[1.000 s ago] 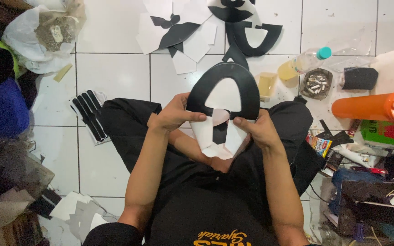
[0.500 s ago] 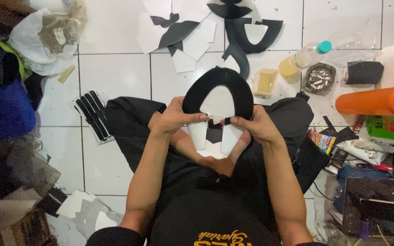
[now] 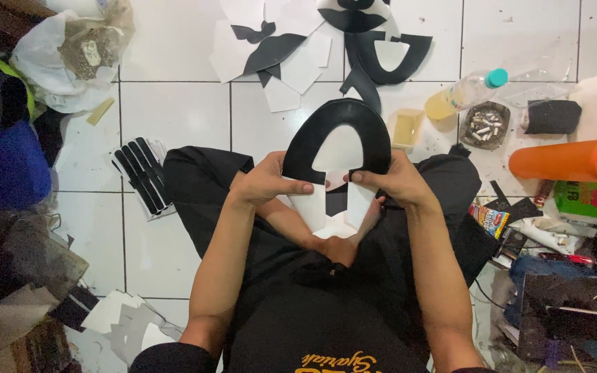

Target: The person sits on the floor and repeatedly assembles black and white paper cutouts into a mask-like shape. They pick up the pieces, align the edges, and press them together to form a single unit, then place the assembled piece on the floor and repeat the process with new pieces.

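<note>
Over the tiled floor [image 3: 174, 124] strewn with cutouts [image 3: 381, 55], my left hand [image 3: 267, 183] and right hand [image 3: 395, 183] have fingers clamped on the half-assembled mask [image 3: 336, 128]; white flaps [image 3: 312, 207] unjoined.

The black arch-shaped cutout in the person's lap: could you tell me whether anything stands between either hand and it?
Nothing visible does. The left hand and the right hand both already have a grip on the black arch-shaped cutout, one at each lower end, thumbs pressing where the white paper piece meets it.
</note>
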